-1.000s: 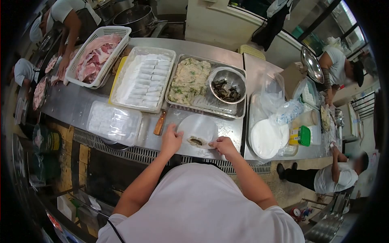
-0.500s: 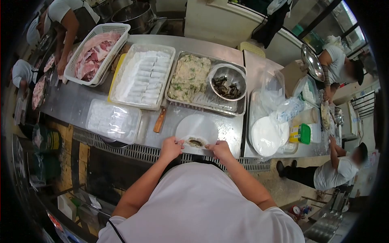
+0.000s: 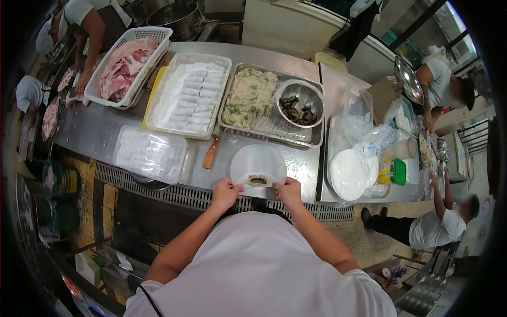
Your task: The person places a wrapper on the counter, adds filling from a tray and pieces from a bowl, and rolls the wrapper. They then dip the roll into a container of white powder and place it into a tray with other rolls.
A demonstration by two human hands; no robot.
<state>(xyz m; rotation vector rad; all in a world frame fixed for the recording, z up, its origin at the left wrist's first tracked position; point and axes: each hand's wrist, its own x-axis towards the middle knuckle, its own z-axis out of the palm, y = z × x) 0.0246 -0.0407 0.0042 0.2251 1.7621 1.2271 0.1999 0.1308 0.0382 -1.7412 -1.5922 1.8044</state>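
A round, translucent rice paper wrapper [image 3: 258,158] lies on the steel table at its front edge. On its near part rests a small mound of pale filling [image 3: 257,180] topped with a dark strip. My left hand [image 3: 227,194] pinches the wrapper's near edge on the left of the filling. On the other side, my right hand [image 3: 288,192] grips the same edge between thumb and fingers. Beyond the wrapper, a metal tray holds pale, green-flecked filling [image 3: 248,98] and a steel bowl [image 3: 301,103] of dark pieces. A wooden-handled tool [image 3: 211,152] lies to the left.
A white tray [image 3: 226,79] holds rows of white rolls. Left of it are a lidded plastic container [image 3: 149,154] and a basket [image 3: 165,45] of raw meat. White round sheets [image 3: 348,174] and a green-lidded tub [image 3: 398,171] sit right. Co-workers stand at both sides.
Both hands have lifted the wrapper's near edge slightly, and less of the dark strip shows. The right hand's fingers have drawn up a little. The view has shifted slightly.
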